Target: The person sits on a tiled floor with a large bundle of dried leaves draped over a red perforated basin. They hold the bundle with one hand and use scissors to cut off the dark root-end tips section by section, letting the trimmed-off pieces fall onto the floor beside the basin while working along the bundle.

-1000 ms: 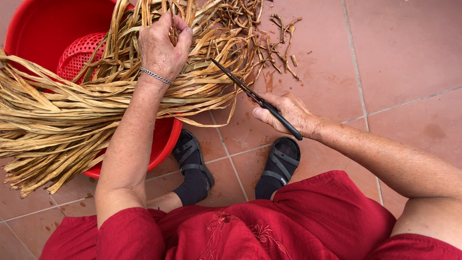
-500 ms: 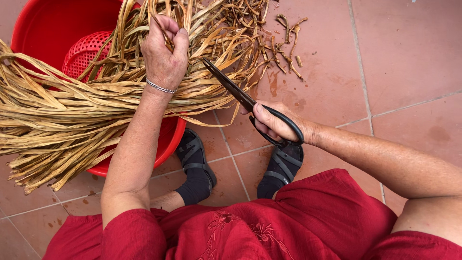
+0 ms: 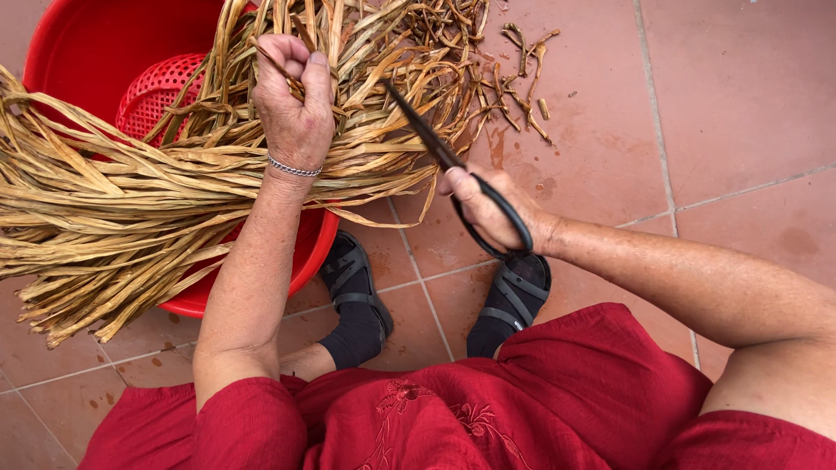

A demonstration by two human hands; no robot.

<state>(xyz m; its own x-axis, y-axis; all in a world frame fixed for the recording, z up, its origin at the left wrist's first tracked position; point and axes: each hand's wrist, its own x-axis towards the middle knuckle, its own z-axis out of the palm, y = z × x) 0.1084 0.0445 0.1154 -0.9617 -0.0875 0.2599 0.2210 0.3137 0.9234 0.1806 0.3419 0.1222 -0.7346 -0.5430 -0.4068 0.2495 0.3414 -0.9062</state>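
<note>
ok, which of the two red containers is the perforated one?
The smaller red basket, sitting inside the big basin. Its wall is a mesh of holes; the basin's is smooth and solid.

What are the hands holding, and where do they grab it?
The left hand clutches a few dried leaves near their ends. The right hand holds black scissors by the handle loops.

Tan dried leaves (image 3: 131, 209), red basin (image 3: 78, 52), black scissors (image 3: 453, 165), red embroidered dress (image 3: 522, 409) (floral stitching), terracotta floor tiles (image 3: 740, 96)
</note>
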